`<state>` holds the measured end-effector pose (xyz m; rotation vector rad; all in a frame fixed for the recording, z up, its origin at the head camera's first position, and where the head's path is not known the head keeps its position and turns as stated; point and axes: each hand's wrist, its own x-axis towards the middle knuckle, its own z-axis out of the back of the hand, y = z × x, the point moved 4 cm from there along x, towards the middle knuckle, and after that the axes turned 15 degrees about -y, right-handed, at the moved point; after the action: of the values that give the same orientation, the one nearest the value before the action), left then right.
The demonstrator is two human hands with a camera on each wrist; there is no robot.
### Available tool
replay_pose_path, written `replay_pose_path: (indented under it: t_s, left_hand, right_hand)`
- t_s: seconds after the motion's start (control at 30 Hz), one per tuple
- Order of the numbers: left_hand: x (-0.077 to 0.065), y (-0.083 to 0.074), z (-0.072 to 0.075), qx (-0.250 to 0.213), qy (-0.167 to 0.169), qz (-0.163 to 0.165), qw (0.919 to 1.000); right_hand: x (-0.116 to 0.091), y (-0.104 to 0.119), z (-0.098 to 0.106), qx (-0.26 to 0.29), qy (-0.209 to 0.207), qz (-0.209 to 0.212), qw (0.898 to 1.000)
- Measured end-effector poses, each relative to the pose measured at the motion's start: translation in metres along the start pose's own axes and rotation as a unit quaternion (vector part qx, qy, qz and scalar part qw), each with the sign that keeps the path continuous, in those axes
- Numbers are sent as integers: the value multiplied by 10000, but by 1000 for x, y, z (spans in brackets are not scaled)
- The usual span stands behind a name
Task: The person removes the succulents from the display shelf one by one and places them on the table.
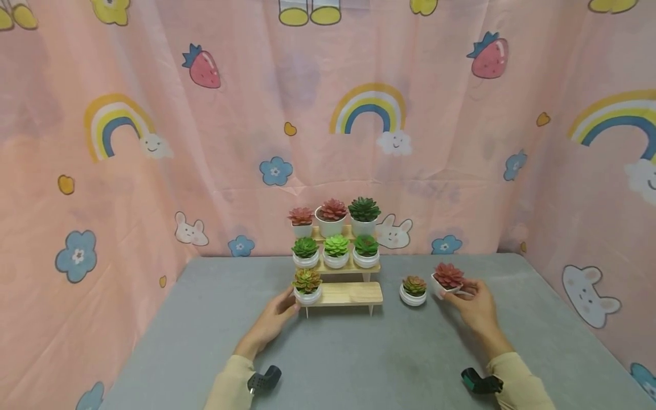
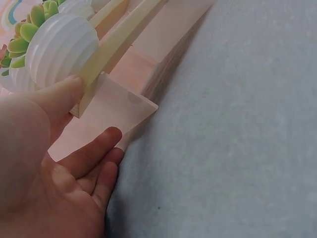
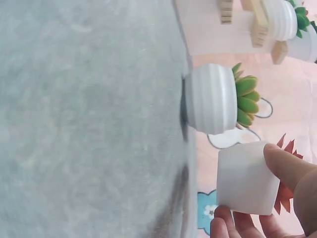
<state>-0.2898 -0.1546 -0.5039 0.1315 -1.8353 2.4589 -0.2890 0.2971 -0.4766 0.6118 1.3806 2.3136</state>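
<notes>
Stretches forward over the grey counter (image 1: 348,359) in cream sleeves (image 1: 230,382), with a black wrist device (image 1: 265,380) at each cuff. Bends the left hand (image 1: 269,322) in toward the left end of a wooden three-step stand (image 1: 353,292), with the thumb at the end of the bottom step, right by the foot of a ribbed pot with a yellow-green plant (image 1: 307,292), and with three fingers reaching loosely below, close to a pale leg (image 2: 121,101). Cannot tell from this any firm grip on wood or pot.

Angles the right hand (image 1: 476,307) inward on the right side, narrowed to the width of a smooth white pot with a red plant (image 3: 242,176), pinching it between thumb and fingers. Holds that pot just clear of the counter, slightly tilted, near and to the right of a small ribbed pot (image 1: 413,298) upright on the counter.

In all, nine potted plants: three on the top step (two red (image 1: 332,210), one dark green (image 1: 364,209)), three green ones (image 1: 336,246) on the middle step, one on the bottom step, one on the counter, one in the right hand. Behind, on a pink curtain (image 1: 246,131), three rainbows (image 1: 335,117) and two strawberries (image 1: 205,69).
</notes>
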Motion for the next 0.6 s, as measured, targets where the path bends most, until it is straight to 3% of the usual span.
replay_pose_path:
  t_s: [0.27, 0.6]
  left_hand:
    - [1, -1, -1, -53, 102, 2, 9999]
    - [1, 0, 0, -64, 87, 41, 9999]
  right_hand:
    - [2, -7, -1, -316, -143, 147, 9993]
    - [4, -14, -5, -721, 59, 151, 9973]
